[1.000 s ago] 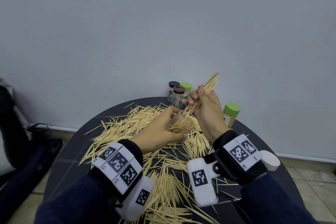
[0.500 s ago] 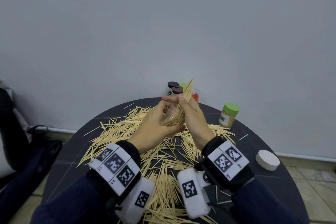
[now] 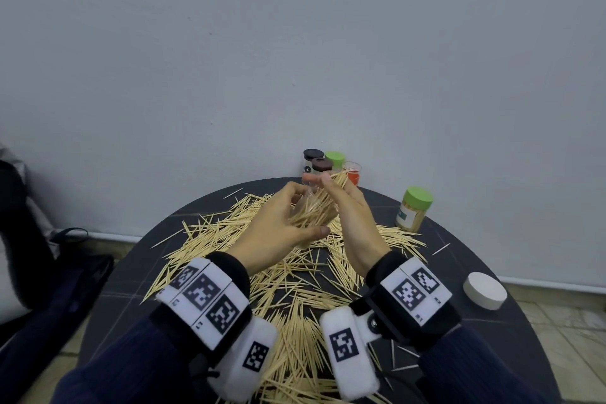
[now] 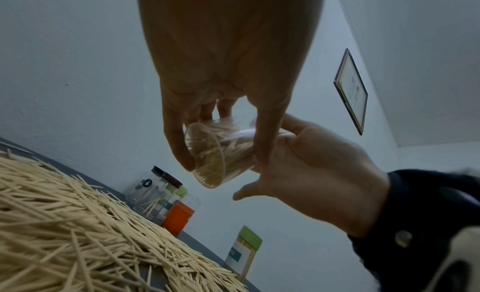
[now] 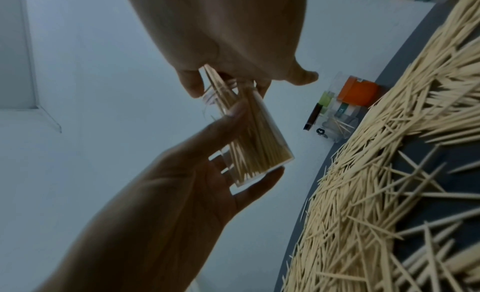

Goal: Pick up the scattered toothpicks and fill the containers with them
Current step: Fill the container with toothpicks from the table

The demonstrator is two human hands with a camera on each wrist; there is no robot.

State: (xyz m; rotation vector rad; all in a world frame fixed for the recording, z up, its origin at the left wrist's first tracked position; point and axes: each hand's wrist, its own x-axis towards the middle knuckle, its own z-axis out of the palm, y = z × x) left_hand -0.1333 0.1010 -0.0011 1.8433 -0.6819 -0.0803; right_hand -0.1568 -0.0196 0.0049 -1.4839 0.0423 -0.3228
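My left hand (image 3: 296, 207) grips a clear container (image 3: 319, 218), tilted and held above the table, with many toothpicks inside. My right hand (image 3: 317, 178) pinches a bundle of toothpicks (image 3: 339, 178) at the container's mouth; the bundle's lower ends are inside it. In the left wrist view the container (image 4: 215, 156) sits between the left fingers, with the right hand (image 4: 311, 173) behind it. In the right wrist view the bundle (image 5: 218, 84) runs from my fingers into the container (image 5: 249, 142). Scattered toothpicks (image 3: 295, 289) cover the round dark table (image 3: 465, 269).
Against the wall stand a black-lidded jar (image 3: 313, 154), a brown-lidded jar (image 3: 321, 165), a green-lidded one (image 3: 335, 158) and an orange cup (image 3: 353, 175). A full green-lidded jar (image 3: 414, 210) and a white lid (image 3: 484, 290) are at the right. A dark bag (image 3: 49, 272) lies left of the table.
My right hand has carried the raised bundle left and down to the container's mouth, and the bundle now sticks out less. The left hand has kept its hold on the container.
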